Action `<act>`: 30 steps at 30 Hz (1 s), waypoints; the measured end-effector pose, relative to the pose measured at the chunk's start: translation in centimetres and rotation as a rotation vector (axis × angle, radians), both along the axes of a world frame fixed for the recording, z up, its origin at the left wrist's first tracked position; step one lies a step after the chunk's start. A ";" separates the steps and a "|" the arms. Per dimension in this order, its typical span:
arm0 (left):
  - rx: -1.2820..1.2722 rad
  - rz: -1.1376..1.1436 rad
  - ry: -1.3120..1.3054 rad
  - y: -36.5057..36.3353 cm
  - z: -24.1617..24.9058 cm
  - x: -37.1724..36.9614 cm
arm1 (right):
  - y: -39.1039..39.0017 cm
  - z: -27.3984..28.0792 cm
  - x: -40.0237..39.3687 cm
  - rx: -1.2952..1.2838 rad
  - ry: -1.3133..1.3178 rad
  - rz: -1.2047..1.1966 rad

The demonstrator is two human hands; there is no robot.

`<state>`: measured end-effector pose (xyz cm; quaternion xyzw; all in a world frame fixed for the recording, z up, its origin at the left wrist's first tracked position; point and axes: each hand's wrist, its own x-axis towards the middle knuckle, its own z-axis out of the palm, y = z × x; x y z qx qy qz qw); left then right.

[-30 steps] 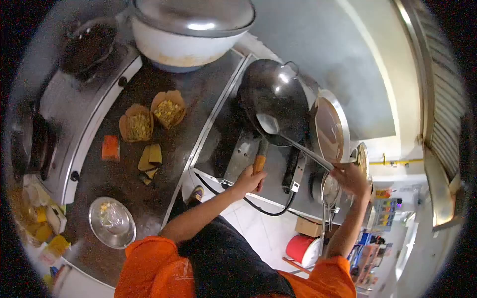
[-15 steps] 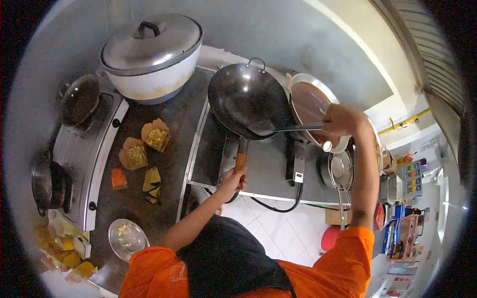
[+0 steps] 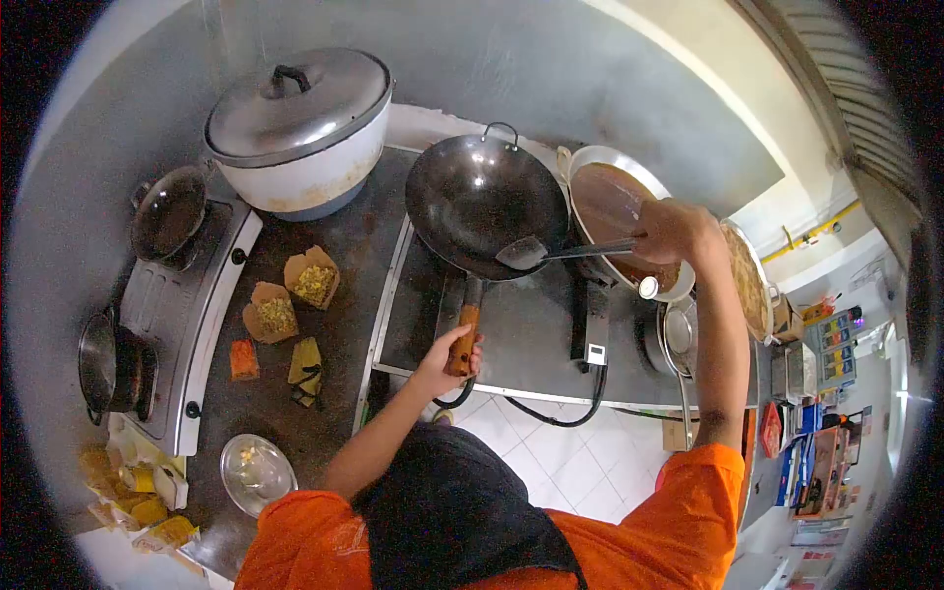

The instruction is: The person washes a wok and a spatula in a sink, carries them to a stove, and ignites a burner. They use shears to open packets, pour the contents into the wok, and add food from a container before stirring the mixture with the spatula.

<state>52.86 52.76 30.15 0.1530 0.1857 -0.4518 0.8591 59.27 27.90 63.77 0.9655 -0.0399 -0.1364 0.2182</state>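
The left hand [image 3: 447, 356] is wrapped tight around the orange handle of the black wok [image 3: 484, 205]. The wok sits just above that hand, on the stove. The right hand [image 3: 669, 231] grips a long ladle [image 3: 551, 252], and its scoop rests at the wok's edge. A pan of brown sauce [image 3: 612, 202] is right beside the right hand.

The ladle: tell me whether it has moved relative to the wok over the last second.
Yes. The ladle has slid from over the wok's middle toward its near right rim, held in the right hand.
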 end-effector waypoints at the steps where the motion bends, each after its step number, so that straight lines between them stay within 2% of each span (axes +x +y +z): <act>1: -0.082 -0.016 -0.001 -0.3 -0.8 0.1 | -0.8 -0.5 0.3 -0.001 0.020 0.005; 2: -0.164 -0.032 -0.001 -0.4 -0.9 0.0 | -1.3 -1.2 0.3 0.000 0.018 0.007; 4: -0.151 0.016 -0.020 -0.9 -0.7 -0.3 | -2.2 -3.3 0.1 0.225 -0.205 0.241; 8: -0.116 0.085 -0.024 -2.0 3.2 -2.0 | -3.1 -7.8 3.5 0.188 -0.140 0.211; 10: -0.127 0.081 -0.024 -2.8 3.8 -2.3 | -5.8 -8.5 4.6 0.220 -0.235 0.498; 11: -0.137 0.076 -0.022 -3.0 3.9 -2.3 | -4.1 -6.1 3.9 0.222 -0.238 0.501; 13: -0.124 0.089 -0.033 -3.3 2.7 -2.3 | 2.2 2.0 1.2 0.019 0.149 0.307; 14: -0.114 0.099 -0.043 -3.4 2.1 -2.2 | 3.4 3.1 0.9 0.036 0.169 0.183; 15: -0.112 0.100 -0.044 -3.5 1.5 -2.0 | 2.3 2.1 1.4 0.038 0.168 0.185; 17: -0.129 0.105 -0.068 -3.5 0.6 -2.0 | -1.3 -2.4 4.0 0.079 -0.105 0.288; 18: -0.127 0.104 -0.069 -3.5 0.5 -2.0 | -2.1 -4.8 5.8 0.081 -0.106 0.287; 20: -0.131 0.107 -0.072 -3.4 0.5 -1.9 | -2.7 -7.7 8.7 -0.033 0.094 0.383; 24: -0.090 0.116 -0.089 -3.4 1.0 -2.0 | -2.7 -4.6 6.4 0.065 0.077 0.334; 26: -0.089 0.098 -0.110 -3.2 0.6 -1.9 | -0.1 -1.5 2.7 0.050 -0.236 0.287; 30: -0.087 0.087 -0.126 -3.0 0.6 -1.9 | 2.1 1.4 2.1 -0.041 -0.084 0.233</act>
